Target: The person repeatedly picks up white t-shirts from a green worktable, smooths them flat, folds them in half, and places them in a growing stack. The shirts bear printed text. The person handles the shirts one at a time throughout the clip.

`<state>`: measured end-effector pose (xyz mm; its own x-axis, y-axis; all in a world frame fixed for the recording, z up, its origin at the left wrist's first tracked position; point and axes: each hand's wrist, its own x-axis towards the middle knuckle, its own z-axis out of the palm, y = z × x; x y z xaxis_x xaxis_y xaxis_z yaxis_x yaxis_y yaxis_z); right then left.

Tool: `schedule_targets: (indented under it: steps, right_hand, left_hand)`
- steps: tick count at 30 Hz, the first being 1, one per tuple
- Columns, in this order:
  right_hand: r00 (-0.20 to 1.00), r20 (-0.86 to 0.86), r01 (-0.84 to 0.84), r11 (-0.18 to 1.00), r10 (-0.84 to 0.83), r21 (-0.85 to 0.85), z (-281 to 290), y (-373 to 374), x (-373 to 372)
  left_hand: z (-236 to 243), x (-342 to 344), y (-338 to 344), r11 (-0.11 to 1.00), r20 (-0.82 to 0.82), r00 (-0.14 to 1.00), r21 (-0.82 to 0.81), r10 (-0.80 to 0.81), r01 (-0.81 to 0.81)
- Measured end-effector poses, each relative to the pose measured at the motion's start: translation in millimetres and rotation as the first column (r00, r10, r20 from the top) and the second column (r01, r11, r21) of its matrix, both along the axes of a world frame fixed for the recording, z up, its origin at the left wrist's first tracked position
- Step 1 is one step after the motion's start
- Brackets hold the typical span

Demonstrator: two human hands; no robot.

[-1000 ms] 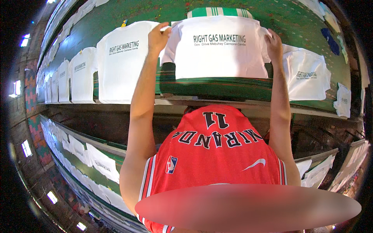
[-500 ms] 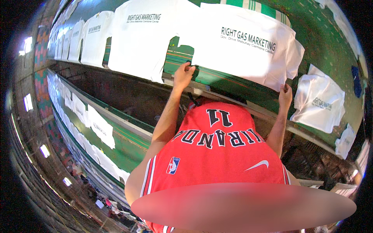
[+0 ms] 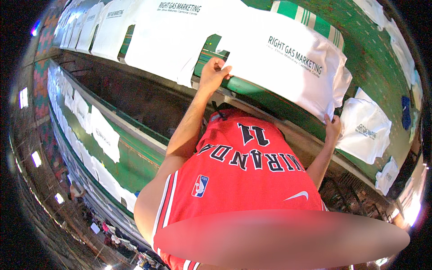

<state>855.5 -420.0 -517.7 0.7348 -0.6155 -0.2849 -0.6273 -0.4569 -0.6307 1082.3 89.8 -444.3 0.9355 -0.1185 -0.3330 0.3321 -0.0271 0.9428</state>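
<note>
A white T-shirt [image 3: 283, 76] with dark print lies spread on a long green board [image 3: 245, 87], over a green and white striped pad [image 3: 315, 20] showing along its far edge. My left hand [image 3: 216, 72] pinches the shirt's near left corner at the board's front edge. My right hand [image 3: 331, 125] is closed on the near right corner, fingertips at the hem. A red sleeveless jersey [image 3: 252, 180] with black lettering covers my body below the hands.
More white printed shirts [image 3: 166, 45] line the board to the left, and a rumpled one [image 3: 363, 130] lies at right. A second long board [image 3: 130, 180] with white garments runs lower left, across a dark gap. A dark blue cloth [image 3: 406, 112] lies far right.
Both hands moved down from the shirt's upper sides to its near corners; in the last half second the left closed on its corner. The view has tilted, the right side now lower.
</note>
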Motion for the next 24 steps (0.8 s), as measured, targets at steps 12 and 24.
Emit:
schedule_targets:
  steps: [12,24]
  right_hand:
    - [0.955,-0.2,0.095,0.867,-0.218,-0.489,3.5,87.3,-101.6]
    - [0.804,0.322,-0.378,0.848,0.499,-0.371,38.0,381.5,125.7]
  left_hand:
    - [-13.1,-31.5,69.6,0.762,0.142,0.823,0.489,-0.55,0.425]
    - [-67.6,5.1,284.3,0.886,0.169,0.963,0.383,0.211,-0.261]
